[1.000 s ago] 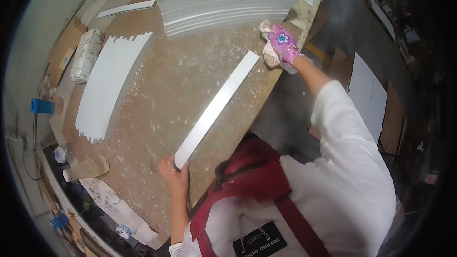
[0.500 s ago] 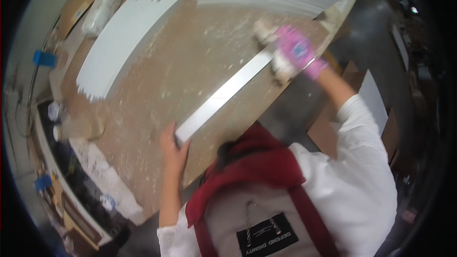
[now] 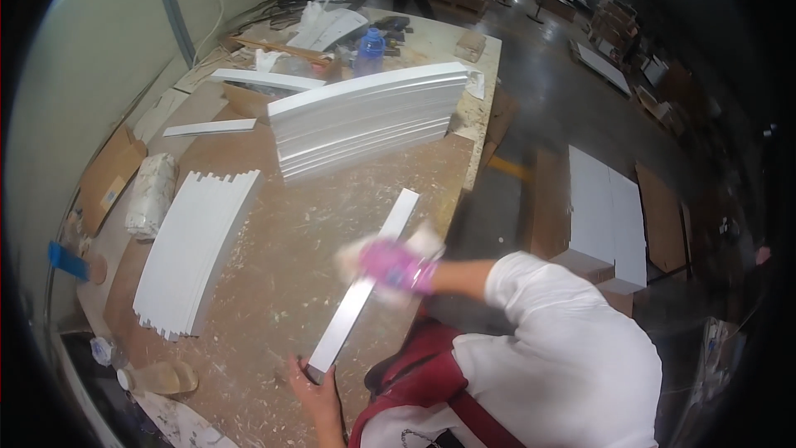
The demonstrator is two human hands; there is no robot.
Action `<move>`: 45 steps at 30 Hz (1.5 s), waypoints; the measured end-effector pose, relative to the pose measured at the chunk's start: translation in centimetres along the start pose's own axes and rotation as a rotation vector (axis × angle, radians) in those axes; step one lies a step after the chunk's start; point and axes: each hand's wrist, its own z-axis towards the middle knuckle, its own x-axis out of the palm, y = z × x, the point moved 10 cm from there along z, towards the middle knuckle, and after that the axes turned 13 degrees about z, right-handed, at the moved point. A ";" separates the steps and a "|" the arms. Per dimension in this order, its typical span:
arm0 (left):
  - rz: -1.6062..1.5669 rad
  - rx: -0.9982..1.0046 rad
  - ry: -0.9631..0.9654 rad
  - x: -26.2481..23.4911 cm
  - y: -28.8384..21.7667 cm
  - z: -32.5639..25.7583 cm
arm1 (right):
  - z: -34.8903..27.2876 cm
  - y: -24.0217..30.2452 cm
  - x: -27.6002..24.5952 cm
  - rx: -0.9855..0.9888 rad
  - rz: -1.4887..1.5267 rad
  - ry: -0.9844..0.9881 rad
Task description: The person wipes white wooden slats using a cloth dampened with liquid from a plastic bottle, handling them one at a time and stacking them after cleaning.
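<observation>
A long white strip (image 3: 344, 325) lies slantwise on the worktable. My left hand (image 3: 317, 392), bare, grips its near end between thumb and fingers. Across the strip's middle is my right hand (image 3: 391, 265), in a pink glove and smeared by motion. It is closed over a whitish, stained rag (image 3: 427, 241), pressed onto the strip and sticking out on both sides of it. The strip's far end shows beyond the rag. To the left lies a flat stack of white strips (image 3: 195, 253) with uneven ends.
Behind the strip stands a tall stack of long white pieces (image 3: 373, 124). The brown worktable (image 3: 274, 282) is flecked with white. At left are a plastic-wrapped roll (image 3: 152, 197) and a bottle of yellowish liquid (image 3: 162, 378). Beyond are a blue bottle (image 3: 370, 51) and, right, white-topped boxes (image 3: 605, 211).
My right hand and the rag have come back along the strip from its far end to its middle. My left hand stays on the near end. The view has tilted up, showing more of the room.
</observation>
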 end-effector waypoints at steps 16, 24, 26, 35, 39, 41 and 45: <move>0.140 0.126 -0.052 -0.5 -0.5 0.5 | 1.5 -2.9 6.2 0.156 0.048 0.170; 0.074 0.100 -0.087 -1.3 -0.4 0.8 | 4.5 16.2 13.2 -0.303 -0.012 0.232; 0.090 0.080 -0.112 -0.8 1.0 0.1 | 3.5 8.8 12.1 -0.295 -0.073 0.075; 0.181 0.003 -0.036 0.1 0.4 0.5 | 3.2 4.6 12.6 -0.085 -0.057 0.110; 0.137 -0.027 0.016 0.0 0.5 0.2 | 3.2 4.6 11.3 -0.067 0.044 0.120; 0.194 -0.020 0.044 -0.1 0.3 -0.2 | 2.5 -2.0 5.4 0.139 -0.343 0.110; 0.258 0.050 0.062 0.1 -2.3 0.5 | -4.6 -22.3 -7.9 0.495 -0.625 -0.305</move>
